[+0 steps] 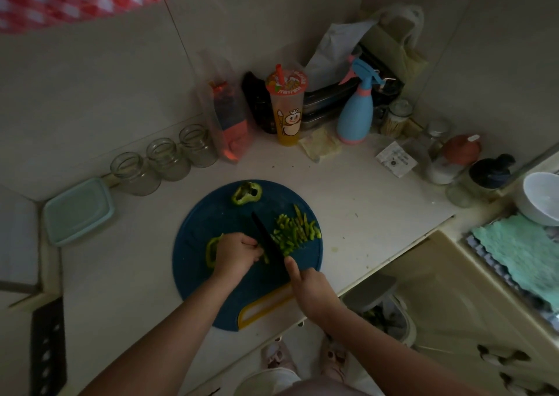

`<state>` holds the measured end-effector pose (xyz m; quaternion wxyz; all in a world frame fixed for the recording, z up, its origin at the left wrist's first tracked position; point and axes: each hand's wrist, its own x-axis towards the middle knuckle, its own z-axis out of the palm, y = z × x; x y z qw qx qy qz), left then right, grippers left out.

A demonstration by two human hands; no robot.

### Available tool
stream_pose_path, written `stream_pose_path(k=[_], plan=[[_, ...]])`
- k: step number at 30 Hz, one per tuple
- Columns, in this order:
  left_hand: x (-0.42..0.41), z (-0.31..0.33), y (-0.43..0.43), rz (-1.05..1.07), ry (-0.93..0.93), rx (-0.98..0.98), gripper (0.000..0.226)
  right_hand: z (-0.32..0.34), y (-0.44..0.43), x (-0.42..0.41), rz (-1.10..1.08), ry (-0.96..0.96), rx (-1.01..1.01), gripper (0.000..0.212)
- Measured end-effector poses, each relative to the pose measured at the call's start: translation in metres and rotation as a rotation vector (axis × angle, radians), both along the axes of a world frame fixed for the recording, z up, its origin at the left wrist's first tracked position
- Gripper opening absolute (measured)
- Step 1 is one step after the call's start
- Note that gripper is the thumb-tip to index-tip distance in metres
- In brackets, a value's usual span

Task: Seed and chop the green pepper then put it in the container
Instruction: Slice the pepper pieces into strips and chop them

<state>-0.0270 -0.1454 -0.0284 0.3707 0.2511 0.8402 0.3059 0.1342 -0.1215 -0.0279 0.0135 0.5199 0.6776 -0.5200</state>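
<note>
On a round blue cutting board [211, 292], my left hand [237, 252] holds down a green pepper piece [211, 250] with curled fingers. My right hand [311, 286] grips a black knife [267, 238], its blade lying just right of my left fingertips. A pile of chopped pepper strips [298, 229] lies to the right of the blade. Another pepper piece [246, 193] sits at the board's far edge. A pale green container [78, 211] with its lid on stands to the left of the board.
Three empty glass jars [165, 159] line the wall at the left. A drink cup [286, 108], a blue spray bottle [355, 114] and condiment jars stand at the back. A white bowl [540, 197] and a green cloth [520, 253] lie right. A bin [381, 311] sits below the counter edge.
</note>
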Motion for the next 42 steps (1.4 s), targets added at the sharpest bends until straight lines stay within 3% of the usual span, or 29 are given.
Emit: stream_pose_path(k=[6, 11, 17, 22, 27, 30, 33, 35, 42], plan=[[0.004, -0.001, -0.003, 0.010, 0.028, -0.014, 0.011, 0.003, 0.002, 0.005, -0.039, 0.008, -0.034, 0.060], [-0.001, 0.001, -0.003, 0.070, 0.027, -0.045, 0.024, 0.002, 0.001, 0.007, -0.058, 0.015, -0.051, 0.060], [0.002, 0.005, 0.001, 0.215, -0.033, 0.014, 0.016, 0.007, 0.000, 0.006, -0.081, 0.055, -0.048, 0.060], [0.012, 0.014, 0.015, -0.023, -0.153, -0.016, 0.014, 0.018, 0.013, 0.001, -0.168, 0.120, -0.048, 0.060], [-0.022, 0.026, 0.010, -0.063, 0.128, 0.010, 0.016, 0.021, 0.017, -0.001, -0.139, 0.129, -0.059, 0.060], [-0.045, 0.028, -0.006, -0.102, 0.365, -0.025, 0.039, 0.023, 0.010, -0.007, -0.104, 0.118, -0.080, 0.060], [-0.060, 0.025, -0.025, -0.216, 0.311, -0.169, 0.088, 0.023, 0.001, -0.013, -0.011, 0.101, -0.062, 0.060], [-0.064, 0.019, -0.038, -0.308, 0.282, -0.243, 0.102, 0.020, -0.005, -0.016, 0.075, 0.076, -0.033, 0.060], [-0.055, 0.003, -0.053, -0.279, 0.348, -0.063, 0.070, 0.015, -0.009, -0.022, 0.173, 0.047, -0.015, 0.056]])
